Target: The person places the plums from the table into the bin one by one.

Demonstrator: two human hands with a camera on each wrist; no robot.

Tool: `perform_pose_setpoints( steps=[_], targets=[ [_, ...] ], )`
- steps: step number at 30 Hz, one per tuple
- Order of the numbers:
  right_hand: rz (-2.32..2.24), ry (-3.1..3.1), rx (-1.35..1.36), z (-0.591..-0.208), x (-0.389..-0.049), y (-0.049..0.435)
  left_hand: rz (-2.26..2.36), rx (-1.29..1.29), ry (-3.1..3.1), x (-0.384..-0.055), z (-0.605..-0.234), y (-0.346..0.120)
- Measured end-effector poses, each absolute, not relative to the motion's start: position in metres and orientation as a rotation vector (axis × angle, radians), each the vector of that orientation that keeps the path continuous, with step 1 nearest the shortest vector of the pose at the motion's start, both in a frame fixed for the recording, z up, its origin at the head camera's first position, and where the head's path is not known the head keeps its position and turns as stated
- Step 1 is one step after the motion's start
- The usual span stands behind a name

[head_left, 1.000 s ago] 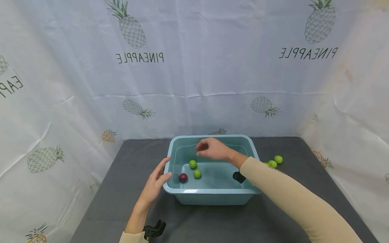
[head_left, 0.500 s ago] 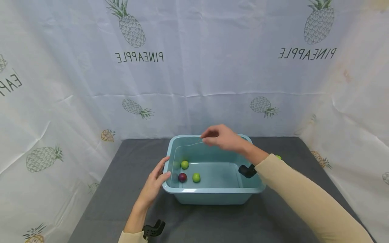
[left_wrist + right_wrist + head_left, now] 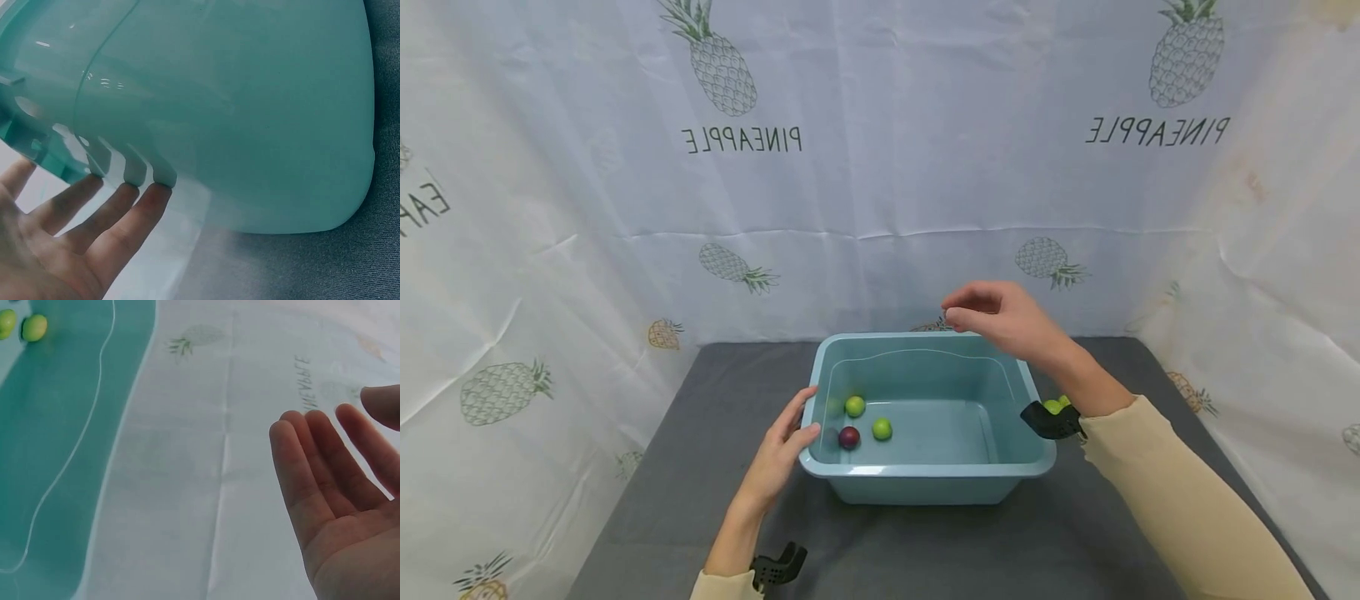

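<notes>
A pale blue-green plastic basin (image 3: pixel 925 472) stands on the dark cloth. Inside, toward its left end, lie two small green fruits, one green fruit (image 3: pixel 854 407) behind and another green fruit (image 3: pixel 882 429) nearer the middle. Beside them is a dark red, plum-like fruit (image 3: pixel 849 437). My left hand (image 3: pixel 778 454) rests against the basin's left side, thumb at the rim; in the left wrist view its straight fingertips touch the outer wall. My right hand (image 3: pixel 1007 321) hovers above the basin's back right corner, fingers loosely bent, holding nothing in the right wrist view.
More green fruits (image 3: pixel 1055 406) lie on the table right of the basin, partly covered by the right wrist. A dark grey cloth (image 3: pixel 677 500) covers the table. White pineapple-print fabric (image 3: pixel 880 167) hangs behind and at both sides.
My right hand has risen from over the basin and moved right. Inside the basin the green fruits have rolled a little left and settled. The left hand has stayed put.
</notes>
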State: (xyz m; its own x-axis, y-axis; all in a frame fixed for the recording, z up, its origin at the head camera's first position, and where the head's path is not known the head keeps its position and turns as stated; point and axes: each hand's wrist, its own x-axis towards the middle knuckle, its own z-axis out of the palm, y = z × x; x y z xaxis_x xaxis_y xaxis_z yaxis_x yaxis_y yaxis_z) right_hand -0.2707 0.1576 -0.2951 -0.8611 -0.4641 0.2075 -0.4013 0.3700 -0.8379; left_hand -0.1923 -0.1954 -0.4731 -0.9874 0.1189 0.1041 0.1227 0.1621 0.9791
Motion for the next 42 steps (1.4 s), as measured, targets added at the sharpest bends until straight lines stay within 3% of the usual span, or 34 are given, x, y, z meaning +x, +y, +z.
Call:
perform_pose_setpoints(
  steps=[19, 42],
  targets=[
    [-1.444, 2.891, -0.734, -0.321, -0.244, 0.218, -2.019, -0.263, -2.375, -0.194, -0.477, -0.195],
    [-1.548, 3.087, -0.394, -0.401, -0.247, 0.261, -2.015, -0.295, -2.358, -0.195, -0.479, -0.196]
  ],
)
